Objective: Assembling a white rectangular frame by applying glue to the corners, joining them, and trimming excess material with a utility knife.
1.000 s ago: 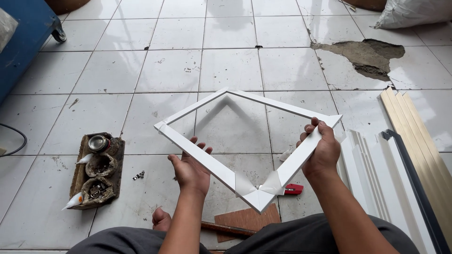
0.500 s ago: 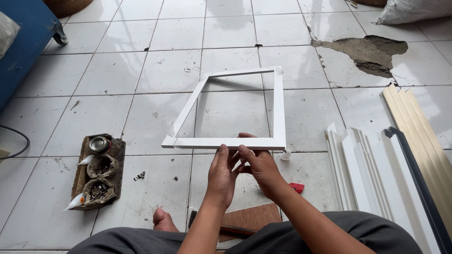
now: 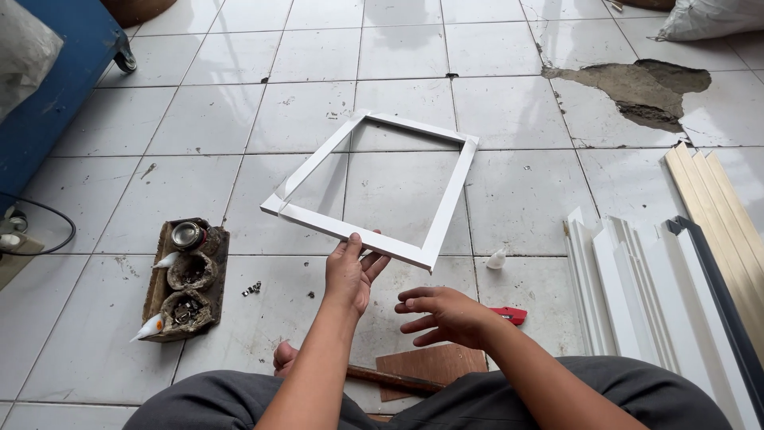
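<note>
1. The left hand (image 3: 348, 273) has its fingers closed on the near rail of a white rectangular frame (image 3: 454, 188), thumb on top, holding it tilted above the tiled floor (image 3: 207, 119).
2. The right hand (image 3: 443, 314) hovers just below the frame's near corner, fingers spread and holding nothing.
3. A red utility knife (image 3: 509, 315) lies just beside the right hand; a brown board (image 3: 434, 364) sits under the wrist.
4. Left of the hands lies a wooden block with small pots (image 3: 185, 279); at the right, white moulding strips (image 3: 637, 287) lie side by side.
</note>
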